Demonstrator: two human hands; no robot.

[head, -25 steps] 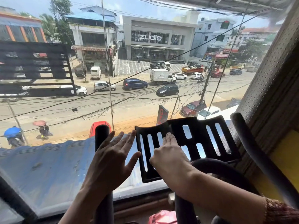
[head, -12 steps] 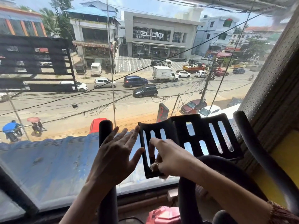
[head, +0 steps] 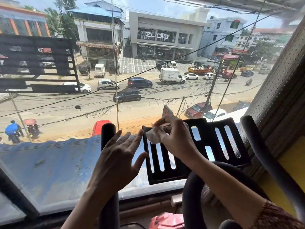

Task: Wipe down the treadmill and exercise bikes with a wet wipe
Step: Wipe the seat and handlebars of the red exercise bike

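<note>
A black slotted panel [head: 212,146] of the exercise bike stands upright before the window. My right hand [head: 175,138] pinches a crumpled white wet wipe [head: 152,135] against the panel's upper left corner. My left hand [head: 118,156] hovers with fingers spread just left of the panel, in front of a black padded handlebar post [head: 108,131]. A second padded handlebar [head: 257,146] rises at the right, and a curved black bar [head: 194,187] loops below the panel.
A large glass window [head: 66,104] fills the view, with a street, cars and buildings outside. A perforated wall [head: 280,90] and a yellow surface [head: 292,164] close off the right. A pink part [head: 166,220] of the bike sits at the bottom.
My right hand moved from the panel's lower left up to its top left corner, and the wipe now shows in its fingers. My left hand stayed spread beside the post.
</note>
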